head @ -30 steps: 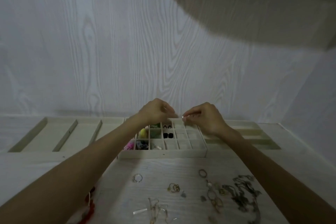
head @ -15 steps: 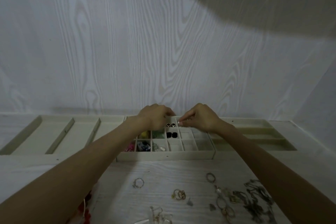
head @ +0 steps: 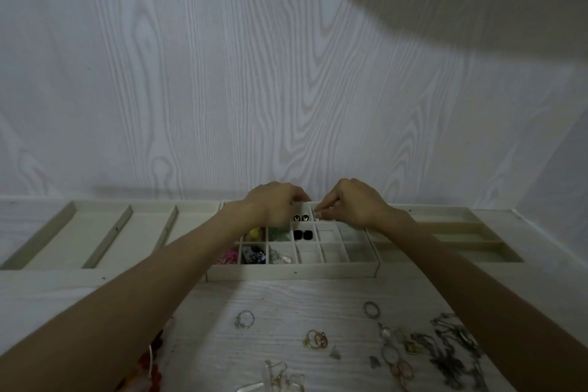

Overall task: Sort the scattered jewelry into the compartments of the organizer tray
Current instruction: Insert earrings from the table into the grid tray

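Observation:
The cream organizer tray [head: 292,271] with many small square compartments stands against the wall. Both hands reach over its back row. My right hand [head: 353,204] pinches a tiny pale piece of jewelry between thumb and forefinger just above a back compartment. My left hand [head: 275,202] hovers beside it with fingers curled down at the back rim; what its fingertips hold is hidden. Two black-and-silver studs [head: 300,218] and two black studs [head: 302,235] lie in the compartments below. Coloured pieces fill the left compartments.
Loose rings [head: 244,319], a gold ring cluster [head: 316,339], a ring [head: 371,309], earrings [head: 280,375] and a tangle of dark chains [head: 451,350] lie on the table in front. Red beads [head: 152,366] sit at bottom left. Long-slot trays [head: 95,232] flank the organizer.
The view has tilted up slightly, so the tray and loose jewelry sit lower in the frame. Both hands stay together over the back row, the right still pinching the small piece.

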The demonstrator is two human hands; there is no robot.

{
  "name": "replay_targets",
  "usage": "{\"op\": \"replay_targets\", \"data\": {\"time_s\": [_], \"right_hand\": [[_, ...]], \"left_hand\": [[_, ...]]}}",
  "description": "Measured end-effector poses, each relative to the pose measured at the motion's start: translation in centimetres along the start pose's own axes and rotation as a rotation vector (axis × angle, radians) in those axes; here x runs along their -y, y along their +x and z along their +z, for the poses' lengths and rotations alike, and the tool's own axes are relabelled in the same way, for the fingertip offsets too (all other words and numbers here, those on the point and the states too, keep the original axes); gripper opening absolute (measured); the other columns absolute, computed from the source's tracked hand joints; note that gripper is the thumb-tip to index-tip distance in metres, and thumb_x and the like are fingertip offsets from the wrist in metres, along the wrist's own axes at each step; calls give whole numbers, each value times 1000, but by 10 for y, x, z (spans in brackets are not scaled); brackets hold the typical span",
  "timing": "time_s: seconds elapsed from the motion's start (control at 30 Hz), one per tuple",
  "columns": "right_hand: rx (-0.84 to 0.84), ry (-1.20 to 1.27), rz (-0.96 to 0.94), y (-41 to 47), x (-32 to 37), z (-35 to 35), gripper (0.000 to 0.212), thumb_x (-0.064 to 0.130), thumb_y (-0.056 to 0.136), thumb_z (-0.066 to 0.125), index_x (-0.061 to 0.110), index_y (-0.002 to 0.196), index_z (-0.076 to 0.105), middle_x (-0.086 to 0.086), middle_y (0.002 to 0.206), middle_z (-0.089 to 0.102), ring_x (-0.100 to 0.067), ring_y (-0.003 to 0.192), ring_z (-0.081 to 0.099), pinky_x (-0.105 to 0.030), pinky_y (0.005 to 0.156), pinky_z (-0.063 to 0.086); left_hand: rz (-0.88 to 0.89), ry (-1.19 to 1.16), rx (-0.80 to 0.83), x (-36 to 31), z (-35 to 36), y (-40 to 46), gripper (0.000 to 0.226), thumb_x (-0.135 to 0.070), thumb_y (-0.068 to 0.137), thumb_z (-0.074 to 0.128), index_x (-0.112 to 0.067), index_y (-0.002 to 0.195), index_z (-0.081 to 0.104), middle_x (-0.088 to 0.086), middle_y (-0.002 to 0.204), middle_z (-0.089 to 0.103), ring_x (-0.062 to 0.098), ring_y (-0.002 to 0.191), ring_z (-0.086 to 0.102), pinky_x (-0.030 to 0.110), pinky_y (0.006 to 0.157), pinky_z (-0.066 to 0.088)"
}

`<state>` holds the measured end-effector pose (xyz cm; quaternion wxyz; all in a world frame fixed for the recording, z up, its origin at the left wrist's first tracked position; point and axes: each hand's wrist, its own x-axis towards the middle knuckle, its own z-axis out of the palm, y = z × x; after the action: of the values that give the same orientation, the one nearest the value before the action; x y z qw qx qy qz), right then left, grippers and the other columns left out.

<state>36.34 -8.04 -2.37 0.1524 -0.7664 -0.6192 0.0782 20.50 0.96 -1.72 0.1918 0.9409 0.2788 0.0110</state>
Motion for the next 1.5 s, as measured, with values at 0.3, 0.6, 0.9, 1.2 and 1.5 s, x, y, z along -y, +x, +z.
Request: {"op": "replay_targets", "data": {"time_s": [0.3,0.6,0.9,1.2,1.5], "right_hand": [[50,94,11,-4,-7,-13,18,30,84,69,23,100,75,2,87,73,-4,71,60,-22,66,48],[84,-39,-19,-10,0,-14,32,8,91,51,28,96,75,24,56,49,-2,54,47,-17,56,38],[34,88,-83,-89,19,-30,23,18,91,57,31,103,72,13,84,66,10,58,53,-8,53,34],[66,18,168,-190,25,-13,16,42,78,72,30,89,74,16,78,63,1,64,54,-16,54,37],[-154,90,219,-228,34,20,12,30,83,70,26,92,76,21,69,56,6,64,50,-8,53,31]], "left_hand": [[65,0,-56,2,1,-2,49,-5,90,40,-28,131,54,4,131,57,22,118,51,40,97,44],[125,192,-32,-5,5,1,39,-20,93,51,-32,130,54,-5,133,55,19,124,40,38,101,38],[124,-13,-137,-12,4,-61,36,-17,92,53,-28,127,58,-6,134,55,15,120,52,33,98,45],[134,-209,-8,-46,45,-136,33,-10,91,52,-23,118,65,-5,122,64,11,107,60,35,96,49],[141,-16,60,-68,74,-161,40,-14,90,57,-22,129,57,1,135,54,19,123,50,34,102,42]]}}
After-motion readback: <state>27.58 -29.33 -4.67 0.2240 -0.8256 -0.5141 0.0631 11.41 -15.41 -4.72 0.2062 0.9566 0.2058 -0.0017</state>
